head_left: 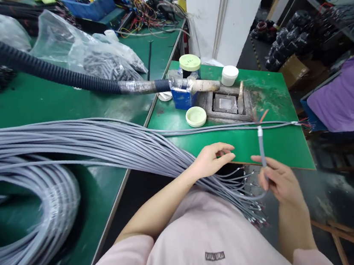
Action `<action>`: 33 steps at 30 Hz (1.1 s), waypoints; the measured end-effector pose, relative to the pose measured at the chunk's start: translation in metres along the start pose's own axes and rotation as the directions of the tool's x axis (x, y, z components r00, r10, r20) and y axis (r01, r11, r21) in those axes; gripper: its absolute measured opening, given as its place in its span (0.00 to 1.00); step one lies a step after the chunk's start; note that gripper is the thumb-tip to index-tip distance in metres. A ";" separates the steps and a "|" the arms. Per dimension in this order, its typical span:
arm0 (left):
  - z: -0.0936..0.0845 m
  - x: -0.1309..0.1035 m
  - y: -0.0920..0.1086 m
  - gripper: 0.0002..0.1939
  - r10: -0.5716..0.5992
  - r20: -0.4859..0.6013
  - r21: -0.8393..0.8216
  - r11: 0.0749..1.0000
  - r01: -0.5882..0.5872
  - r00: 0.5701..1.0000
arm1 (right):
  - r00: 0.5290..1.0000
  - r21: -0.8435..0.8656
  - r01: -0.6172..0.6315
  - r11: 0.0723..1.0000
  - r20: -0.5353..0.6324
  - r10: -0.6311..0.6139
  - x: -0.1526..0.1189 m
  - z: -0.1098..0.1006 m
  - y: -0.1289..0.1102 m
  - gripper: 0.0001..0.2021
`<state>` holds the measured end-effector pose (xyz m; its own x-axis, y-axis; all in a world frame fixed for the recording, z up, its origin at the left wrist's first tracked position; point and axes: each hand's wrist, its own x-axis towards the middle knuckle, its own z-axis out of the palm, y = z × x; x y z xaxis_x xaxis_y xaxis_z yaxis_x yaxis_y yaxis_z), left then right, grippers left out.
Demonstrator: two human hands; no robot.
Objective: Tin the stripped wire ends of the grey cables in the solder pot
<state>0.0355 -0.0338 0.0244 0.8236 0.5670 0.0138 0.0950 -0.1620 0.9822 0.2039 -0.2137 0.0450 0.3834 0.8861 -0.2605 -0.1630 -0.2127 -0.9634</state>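
Grey cable (262, 152) pinched upright in my right hand (281, 182); left hand (211, 159) loosely curled, empty, over the cable bundle (134, 148). Keep cable end vertical, pinch steady.

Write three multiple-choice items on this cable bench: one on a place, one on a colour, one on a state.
1. Where does the loose pale-green lid lie?
A. on the green bench top beside the blue box
B. on the white jar
C. in the plastic bag

2. What colour are the bundled cables?
A. red
B. grey
C. yellow

3. How is the single cable in the right hand?
A. lying flat on the bench
B. knotted
C. pinched, its end pointing up

Answers: 1 A, it rests flat by the box; 2 B, the whole bundle is grey; 3 C, the fingers pinch it while the left hand rests on the bundle.
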 end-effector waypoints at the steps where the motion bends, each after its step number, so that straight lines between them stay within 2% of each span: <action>1: 0.003 -0.001 0.004 0.19 -0.023 0.035 -0.122 0.992 0.027 0.999 | 0.998 -0.039 -0.033 0.999 0.056 0.036 -0.003 0.007 0.003 0.19; 4: 0.009 -0.002 0.012 0.23 -0.061 0.093 -0.450 0.888 0.097 0.994 | 0.979 -0.143 -0.057 0.988 0.188 0.084 -0.008 0.023 0.006 0.20; 6: 0.009 -0.002 0.013 0.23 -0.085 0.077 -0.569 0.815 0.114 0.993 | 0.963 -0.166 -0.051 0.985 0.254 0.093 -0.009 0.029 0.003 0.20; 8: 0.009 -0.004 0.014 0.22 -0.112 0.073 -0.619 0.774 0.133 0.991 | 0.941 -0.171 -0.059 0.983 0.318 0.112 -0.009 0.032 0.002 0.20; 11: 0.012 -0.010 0.013 0.21 -0.100 0.142 -0.645 0.746 0.169 0.985 | 0.916 -0.187 -0.063 0.980 0.379 0.131 -0.007 0.035 0.006 0.18; 13: 0.016 -0.013 0.012 0.21 -0.058 0.208 -0.657 0.731 0.184 0.976 | 0.927 -0.176 -0.041 0.983 0.360 0.104 -0.004 0.037 0.014 0.18; 15: 0.019 -0.015 0.010 0.20 -0.033 0.231 -0.676 0.713 0.185 0.972 | 0.948 -0.141 -0.022 0.990 0.312 0.066 0.000 0.040 0.022 0.17; 17: 0.021 -0.014 0.009 0.20 -0.062 0.169 -0.694 0.701 0.163 0.984 | 0.962 -0.100 -0.020 0.995 0.268 0.046 0.004 0.042 0.027 0.17; 19: 0.020 -0.014 0.007 0.20 -0.118 0.030 -0.693 0.713 0.106 0.993 | 0.972 -0.070 -0.024 0.997 0.233 0.040 0.006 0.044 0.029 0.17; 21: 0.018 -0.014 0.007 0.18 -0.147 -0.126 -0.662 0.749 0.028 0.981 | 0.977 -0.056 -0.034 0.998 0.209 0.045 0.008 0.046 0.028 0.16; 24: 0.015 -0.017 0.008 0.15 -0.081 -0.302 -0.533 0.841 -0.098 0.950 | 0.980 -0.068 -0.041 0.997 0.191 0.054 0.010 0.049 0.026 0.16; 28: 0.014 -0.021 0.009 0.15 0.050 -0.376 -0.317 0.931 -0.179 0.925 | 0.982 -0.088 -0.026 0.996 0.184 0.042 0.012 0.050 0.029 0.16; 33: 0.016 -0.021 0.003 0.13 0.077 -0.437 -0.208 0.961 -0.184 0.896 | 0.978 -0.088 -0.001 0.996 0.209 0.019 0.014 0.049 0.034 0.14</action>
<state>0.0271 -0.0591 0.0237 0.5011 0.8485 0.1702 -0.1766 -0.0923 0.9800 0.1589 -0.1887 0.0114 0.1821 0.9483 -0.2599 -0.0826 -0.2487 -0.9651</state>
